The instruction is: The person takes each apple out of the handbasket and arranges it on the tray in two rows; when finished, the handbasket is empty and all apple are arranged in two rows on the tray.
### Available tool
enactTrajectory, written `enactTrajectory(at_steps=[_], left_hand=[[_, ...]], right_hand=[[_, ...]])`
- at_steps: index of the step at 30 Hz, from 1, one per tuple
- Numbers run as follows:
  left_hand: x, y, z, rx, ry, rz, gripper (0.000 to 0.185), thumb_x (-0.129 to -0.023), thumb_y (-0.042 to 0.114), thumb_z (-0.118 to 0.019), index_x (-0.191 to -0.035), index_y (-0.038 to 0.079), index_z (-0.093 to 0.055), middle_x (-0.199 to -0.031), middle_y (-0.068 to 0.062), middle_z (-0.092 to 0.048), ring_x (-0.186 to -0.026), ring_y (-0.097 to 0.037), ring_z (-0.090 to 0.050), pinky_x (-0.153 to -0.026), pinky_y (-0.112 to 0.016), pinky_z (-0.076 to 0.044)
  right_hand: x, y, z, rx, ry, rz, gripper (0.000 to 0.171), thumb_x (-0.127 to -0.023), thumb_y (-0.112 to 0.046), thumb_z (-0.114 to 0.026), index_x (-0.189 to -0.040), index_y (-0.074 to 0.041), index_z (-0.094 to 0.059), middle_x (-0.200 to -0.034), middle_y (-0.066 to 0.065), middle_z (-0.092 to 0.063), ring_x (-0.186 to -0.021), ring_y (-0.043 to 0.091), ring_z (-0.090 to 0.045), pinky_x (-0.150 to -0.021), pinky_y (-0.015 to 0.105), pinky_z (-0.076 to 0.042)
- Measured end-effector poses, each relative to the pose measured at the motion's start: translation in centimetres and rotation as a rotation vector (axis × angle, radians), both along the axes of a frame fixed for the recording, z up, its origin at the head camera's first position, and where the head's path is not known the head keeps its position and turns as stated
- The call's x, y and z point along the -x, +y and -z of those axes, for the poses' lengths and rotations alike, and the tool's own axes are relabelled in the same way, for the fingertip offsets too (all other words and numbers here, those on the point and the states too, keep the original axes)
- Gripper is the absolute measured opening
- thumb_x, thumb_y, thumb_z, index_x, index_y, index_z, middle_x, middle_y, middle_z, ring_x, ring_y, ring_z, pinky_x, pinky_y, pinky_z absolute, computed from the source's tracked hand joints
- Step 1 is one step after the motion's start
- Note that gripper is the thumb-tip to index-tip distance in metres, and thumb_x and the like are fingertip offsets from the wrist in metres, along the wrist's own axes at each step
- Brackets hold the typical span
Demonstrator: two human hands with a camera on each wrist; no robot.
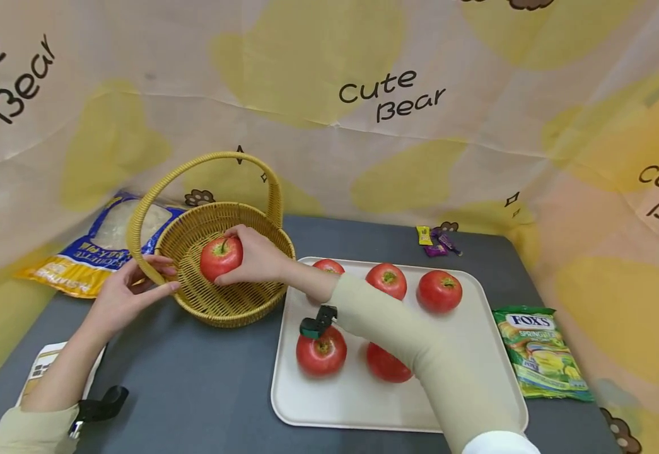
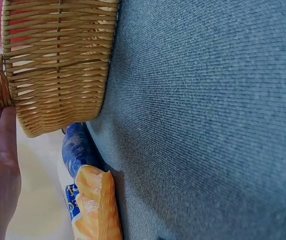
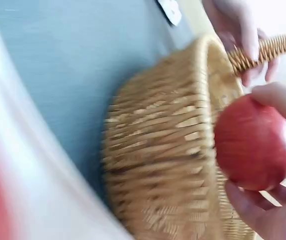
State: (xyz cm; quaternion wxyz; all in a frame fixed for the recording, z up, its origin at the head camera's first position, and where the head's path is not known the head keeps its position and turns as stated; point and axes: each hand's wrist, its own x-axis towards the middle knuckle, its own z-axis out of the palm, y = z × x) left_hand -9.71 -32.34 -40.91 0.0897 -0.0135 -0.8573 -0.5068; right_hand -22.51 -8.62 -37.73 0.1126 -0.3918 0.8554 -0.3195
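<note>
My right hand [image 1: 258, 255] grips a red apple [image 1: 219, 260] by its sides, stem up, inside the rim outline of a round wicker basket [image 1: 233, 318]. In the right wrist view the apple [image 3: 255, 142] is at the basket's rim, thumb on one side and fingers on the other. At the basket's left side my left hand [image 1: 122, 299] holds the foot of the arched handle [image 1: 136, 227], thumb and fingers on either side of it. The left wrist view shows the basket [image 2: 58, 70] side-on, standing on the grey cloth. More apples [image 1: 321, 352] sit on a white tray [image 1: 465, 372].
A blue and yellow bag [image 1: 93, 252] lies behind the left hand, and a printed white sheet [image 1: 45, 362] under the left forearm. Small wrapped candies [image 1: 437, 241] lie at the back. A green candy bag [image 1: 542, 353] is right of the tray. Printed fabric [image 1: 329, 176] hangs behind the table.
</note>
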Motion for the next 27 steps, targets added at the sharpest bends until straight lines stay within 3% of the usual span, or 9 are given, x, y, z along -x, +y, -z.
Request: enactTrajectory(at_steps=[4,12,19,27], left_hand=[[0.0,0.2,0.1,-0.002,-0.007,-0.01,0.042,-0.088,0.014,-0.074,-0.124,0.003,-0.055,-0.108,0.01,-0.065,-0.098,0.001,-0.061,-0.082,-0.006,-0.044],[0.2,0.3,0.2,-0.013,0.008,-0.002,0.041,-0.088,0.01,-0.073,-0.124,0.002,-0.055,-0.108,0.009,-0.065,-0.099,-0.002,-0.062,-0.081,-0.007,-0.045],[0.3,0.1,0.3,-0.012,0.004,0.002,0.043,-0.087,0.006,-0.074,-0.125,0.001,-0.055,-0.106,0.01,-0.066,-0.096,0.001,-0.061,-0.08,-0.006,-0.045],[0.2,0.1,0.3,-0.034,0.018,-0.002,0.043,-0.085,0.0,-0.073,-0.124,-0.001,-0.054,-0.105,0.014,-0.066,-0.096,0.002,-0.062,-0.079,-0.006,-0.045]], right_hand=[[-1.7,3.6,-0.3,0.102,0.01,0.036,0.081,-0.069,-0.04,-0.086,-0.132,-0.014,-0.043,-0.124,-0.001,-0.049,-0.109,0.008,-0.05,-0.088,0.018,-0.044],[-4.8,11.0,-0.9,0.229,-0.06,0.145,0.079,-0.071,-0.036,-0.085,-0.134,-0.018,-0.04,-0.127,-0.004,-0.047,-0.112,0.009,-0.05,-0.087,0.026,-0.05],[-6.7,17.9,-1.0,0.197,-0.169,0.279,0.079,-0.072,-0.034,-0.084,-0.135,-0.022,-0.038,-0.128,-0.006,-0.049,-0.113,0.013,-0.053,-0.084,0.032,-0.054],[-8.6,25.5,-1.0,0.178,-0.233,0.484,0.081,-0.072,-0.028,-0.085,-0.137,-0.02,-0.037,-0.131,0.004,-0.049,-0.115,0.027,-0.053,-0.081,0.04,-0.056]])
